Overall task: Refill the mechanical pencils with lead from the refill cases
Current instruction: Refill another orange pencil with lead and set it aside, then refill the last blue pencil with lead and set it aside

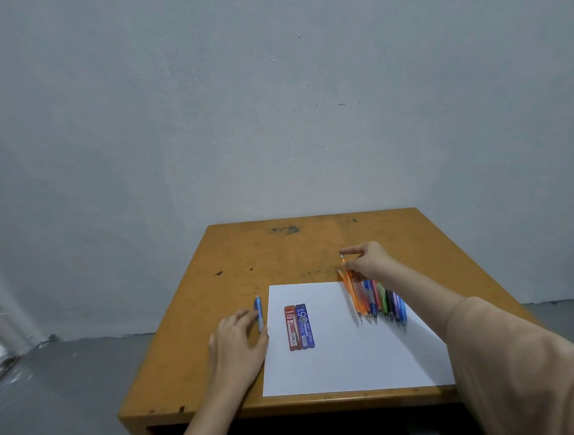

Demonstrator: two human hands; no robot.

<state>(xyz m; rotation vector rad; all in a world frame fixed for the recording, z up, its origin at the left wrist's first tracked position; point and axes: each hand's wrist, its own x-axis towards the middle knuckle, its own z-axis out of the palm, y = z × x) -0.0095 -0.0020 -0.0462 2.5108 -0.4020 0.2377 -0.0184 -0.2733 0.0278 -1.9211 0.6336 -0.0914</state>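
Desk: worn orange-brown wooden desk (248, 251) stands against a pale grey wall (275, 104) and bears a white sheet of paper (349, 361) on its near half.
Refill cases: slim red plastic lead case (292, 327) and slim blue plastic lead case (305, 325) lie flat, side by side and touching, toward 9 o'clock on the paper, their long sides running 12 to 6.
Pencil row: row of coloured mechanical pencils (384, 301) lies packed together toward 2 o'clock on the paper, tips toward 6 o'clock.
Lone pencil: blue mechanical pencil (258, 307) lies on bare wood just off the paper's 9 o'clock edge.
Left hand: left hand (238, 342) rests palm down beside the paper; fingers relaxed and nearly straight, tips touching the blue mechanical pencil, curled round nothing.
Right hand: right hand (370, 263), in a beige sleeve (511, 356), reaches to the row's 12 o'clock end; fingers narrow, thumb and forefinger pinching the top of an orange mechanical pencil (351, 290) at the row's 9 o'clock side.
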